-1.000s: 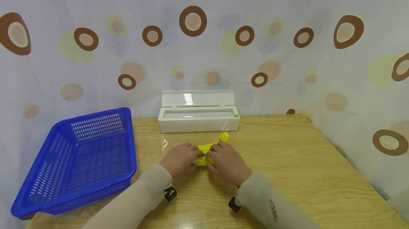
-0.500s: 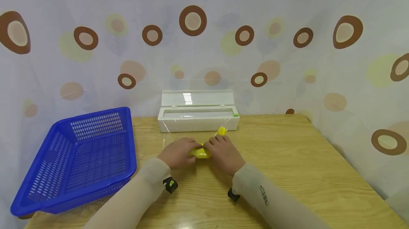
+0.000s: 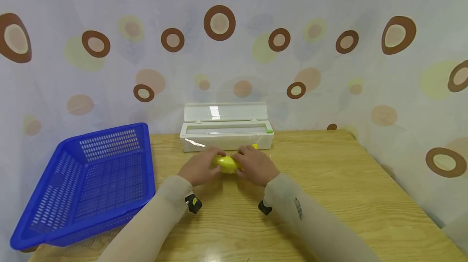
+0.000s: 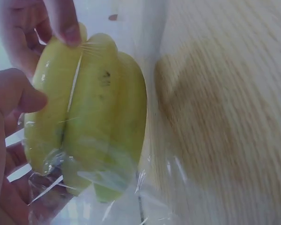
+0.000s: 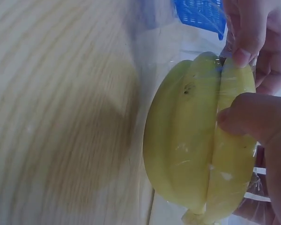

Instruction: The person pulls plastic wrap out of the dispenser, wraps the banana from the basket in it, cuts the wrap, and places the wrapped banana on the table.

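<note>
A small bunch of yellow bananas [image 3: 227,165], covered in clear cling film [image 4: 154,206], is held between both hands near the middle of the table. My left hand [image 3: 200,167] grips its left end, and my right hand [image 3: 258,165] grips the other end. Each thumb presses on the near side, while the other fingers reach over and behind. In the left wrist view, the bananas [image 4: 96,108] lie side by side under wrinkled film. The right wrist view shows film stretched smooth over the bananas [image 5: 192,136], with the stem end at the bottom.
Just behind the hands stands a white cling film dispenser box [image 3: 226,141], its lid [image 3: 234,112] raised and a green slider [image 3: 269,131] at its right. A blue plastic basket [image 3: 151,164] sits on the left. A patterned curtain [image 3: 314,2] hangs behind the wooden table [image 3: 329,180].
Both hands have moved forward with the bananas, closer to the dispenser box. The bunch has rolled over, and its stem end is now mostly hidden behind the right hand.
</note>
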`<state>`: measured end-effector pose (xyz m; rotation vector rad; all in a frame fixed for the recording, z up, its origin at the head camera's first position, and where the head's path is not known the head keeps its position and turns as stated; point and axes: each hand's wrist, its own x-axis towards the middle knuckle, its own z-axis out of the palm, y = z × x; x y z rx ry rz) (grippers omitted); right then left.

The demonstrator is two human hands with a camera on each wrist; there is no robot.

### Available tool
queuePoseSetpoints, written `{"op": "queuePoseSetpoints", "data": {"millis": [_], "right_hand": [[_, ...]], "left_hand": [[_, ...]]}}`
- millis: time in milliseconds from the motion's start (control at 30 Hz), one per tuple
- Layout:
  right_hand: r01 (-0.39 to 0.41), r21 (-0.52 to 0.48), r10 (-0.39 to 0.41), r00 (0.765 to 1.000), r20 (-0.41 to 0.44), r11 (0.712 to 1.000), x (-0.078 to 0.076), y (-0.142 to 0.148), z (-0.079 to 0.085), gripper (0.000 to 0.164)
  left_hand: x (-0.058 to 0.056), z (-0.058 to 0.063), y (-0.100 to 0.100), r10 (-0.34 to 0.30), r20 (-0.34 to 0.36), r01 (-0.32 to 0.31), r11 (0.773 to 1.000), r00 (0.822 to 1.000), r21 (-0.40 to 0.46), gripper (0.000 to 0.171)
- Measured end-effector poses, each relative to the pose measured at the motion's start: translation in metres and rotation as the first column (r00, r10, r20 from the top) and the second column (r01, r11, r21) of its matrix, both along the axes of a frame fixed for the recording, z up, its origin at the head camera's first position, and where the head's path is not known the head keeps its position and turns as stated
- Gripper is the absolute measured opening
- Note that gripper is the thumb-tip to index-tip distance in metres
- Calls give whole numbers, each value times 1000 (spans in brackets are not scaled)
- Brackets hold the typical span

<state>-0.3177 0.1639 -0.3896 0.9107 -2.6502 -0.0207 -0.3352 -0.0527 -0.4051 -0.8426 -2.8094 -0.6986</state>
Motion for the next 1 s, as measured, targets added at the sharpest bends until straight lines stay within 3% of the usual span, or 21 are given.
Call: {"op": "queuePoseSetpoints", "data": {"millis": [433, 600, 700, 1000], "right_hand": [[-6, -131, 14, 998, 63, 991, -26, 3, 0, 31], [4, -165, 13, 994, 104, 986, -35, 4, -4, 31], [21, -178, 5, 990, 142, 984, -37, 4, -5, 32], [67, -213, -16, 973, 231, 975, -40, 2, -5, 36]], "left_hand": [[-18, -3, 1, 63, 36, -68, 988, 997, 140, 37], [-24, -5, 1, 65, 79, -77, 985, 995, 152, 39], [-27, -7, 1, 65, 107, -83, 981, 992, 173, 40], [-39, -14, -1, 72, 100, -92, 973, 992, 213, 32]]}}
